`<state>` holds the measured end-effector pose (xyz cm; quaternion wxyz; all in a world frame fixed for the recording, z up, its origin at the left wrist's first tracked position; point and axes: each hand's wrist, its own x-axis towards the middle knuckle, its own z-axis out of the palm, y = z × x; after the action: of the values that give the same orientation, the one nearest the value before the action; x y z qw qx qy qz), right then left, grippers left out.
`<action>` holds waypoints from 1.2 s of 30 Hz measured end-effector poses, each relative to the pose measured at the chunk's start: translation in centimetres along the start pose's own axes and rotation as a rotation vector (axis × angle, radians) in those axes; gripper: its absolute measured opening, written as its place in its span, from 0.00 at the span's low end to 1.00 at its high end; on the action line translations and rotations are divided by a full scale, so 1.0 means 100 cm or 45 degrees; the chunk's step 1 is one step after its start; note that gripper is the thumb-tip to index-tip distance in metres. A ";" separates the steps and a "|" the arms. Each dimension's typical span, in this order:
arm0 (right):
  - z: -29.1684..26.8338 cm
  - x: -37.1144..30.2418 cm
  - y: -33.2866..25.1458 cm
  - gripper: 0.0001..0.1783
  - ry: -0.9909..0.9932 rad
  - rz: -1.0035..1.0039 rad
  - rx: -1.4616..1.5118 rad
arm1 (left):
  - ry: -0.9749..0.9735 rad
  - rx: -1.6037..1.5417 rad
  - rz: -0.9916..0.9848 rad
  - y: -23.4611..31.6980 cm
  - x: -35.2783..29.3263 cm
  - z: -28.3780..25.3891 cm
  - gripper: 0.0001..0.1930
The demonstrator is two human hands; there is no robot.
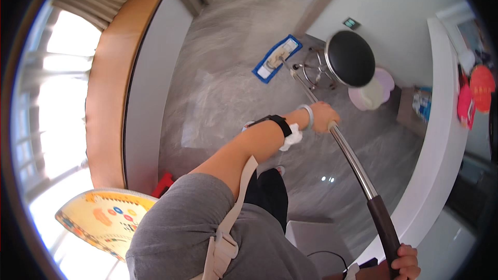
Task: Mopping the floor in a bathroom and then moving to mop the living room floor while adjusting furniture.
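A flat mop [358, 168] runs slantwise across the view, with a shiny metal pole and a dark grip at its near end. Its blue-edged head [278, 58] lies flat on the grey floor, close to the base of a round stool. My left hand [324, 116] is closed around the middle of the pole, and a pale bangle circles that wrist. Down at the lower right, my right hand [406, 262] wraps the dark grip near its end; part of that hand is hidden by the picture's edge.
A black-topped stool [350, 59] on a chrome wheeled base stands beside pink and pale green basins [371, 93]. A wood-topped ledge [111, 88] lines the window side. A white counter edge [433, 140] curves along the right. A patterned yellow board [106, 218] is at lower left.
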<state>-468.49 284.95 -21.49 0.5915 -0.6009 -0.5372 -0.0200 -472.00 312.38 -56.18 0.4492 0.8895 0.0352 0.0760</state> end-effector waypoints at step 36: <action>-0.105 -0.328 -0.095 0.19 1.228 0.253 0.447 | -0.026 -0.262 -0.881 -0.059 0.050 0.198 0.49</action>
<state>-482.27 254.24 -33.47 0.8626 -0.4633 -0.1393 -0.1479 -463.78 300.83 -71.98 0.5357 0.7759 0.3219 -0.0861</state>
